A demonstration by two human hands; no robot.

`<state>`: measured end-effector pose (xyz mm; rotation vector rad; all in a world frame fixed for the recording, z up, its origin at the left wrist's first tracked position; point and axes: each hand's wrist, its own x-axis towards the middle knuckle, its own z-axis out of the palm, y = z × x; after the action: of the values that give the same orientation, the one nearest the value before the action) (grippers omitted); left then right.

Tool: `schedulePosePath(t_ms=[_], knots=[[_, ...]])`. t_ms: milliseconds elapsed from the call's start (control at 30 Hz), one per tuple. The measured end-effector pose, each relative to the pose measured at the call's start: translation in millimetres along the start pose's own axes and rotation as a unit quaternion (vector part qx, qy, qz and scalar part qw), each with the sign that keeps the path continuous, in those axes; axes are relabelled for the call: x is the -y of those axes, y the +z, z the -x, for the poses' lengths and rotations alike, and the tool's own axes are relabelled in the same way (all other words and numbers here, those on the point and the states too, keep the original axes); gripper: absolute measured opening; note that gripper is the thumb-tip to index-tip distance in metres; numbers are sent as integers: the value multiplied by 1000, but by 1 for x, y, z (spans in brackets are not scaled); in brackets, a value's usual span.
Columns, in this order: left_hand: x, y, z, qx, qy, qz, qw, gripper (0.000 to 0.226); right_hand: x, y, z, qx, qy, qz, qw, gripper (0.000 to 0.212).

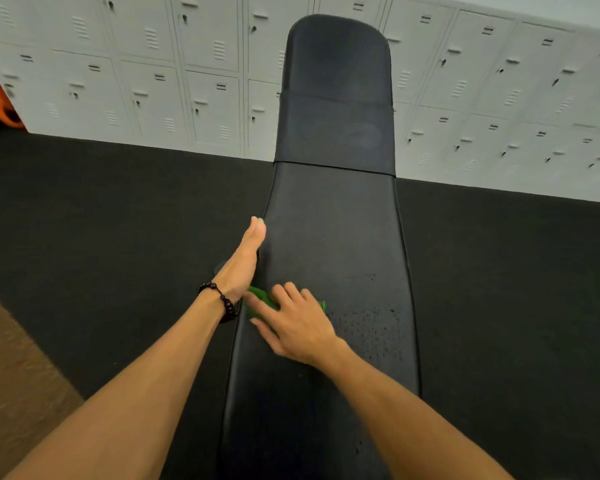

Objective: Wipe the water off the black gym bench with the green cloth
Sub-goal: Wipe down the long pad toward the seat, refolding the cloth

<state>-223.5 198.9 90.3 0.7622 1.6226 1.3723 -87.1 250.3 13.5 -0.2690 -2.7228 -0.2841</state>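
Our right hand point(298, 327) presses the cloth point(257, 294) flat under straight fingers point(257, 308); droplets point(368, 327) lie just right of them on the desk point(333, 237), whose long axis runs away from us. Left hand point(245, 261) open, edge-on.

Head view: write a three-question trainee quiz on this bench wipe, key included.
1. True or false: the right hand presses the green cloth onto the black gym bench.
2. Where do water droplets show? A) right of the cloth B) on the raised backrest C) on the floor
3. Fill in: the left hand lies along the bench's ____ edge.

Key: 1 true; 2 A; 3 left.
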Motion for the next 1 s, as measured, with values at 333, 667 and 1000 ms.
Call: schedulePosePath(t_ms=[333, 667, 1000], knots=[[-16, -12, 18, -13, -23, 50, 998, 60, -15, 0, -26, -74, 194, -13, 978, 51], [-6, -16, 23, -16, -16, 32, 999, 65, -24, -7, -26, -65, 227, -12, 972, 47], [29, -28, 23, -48, -30, -195, 979, 61, -6, -3, -9, -34, 183, -49, 981, 42]])
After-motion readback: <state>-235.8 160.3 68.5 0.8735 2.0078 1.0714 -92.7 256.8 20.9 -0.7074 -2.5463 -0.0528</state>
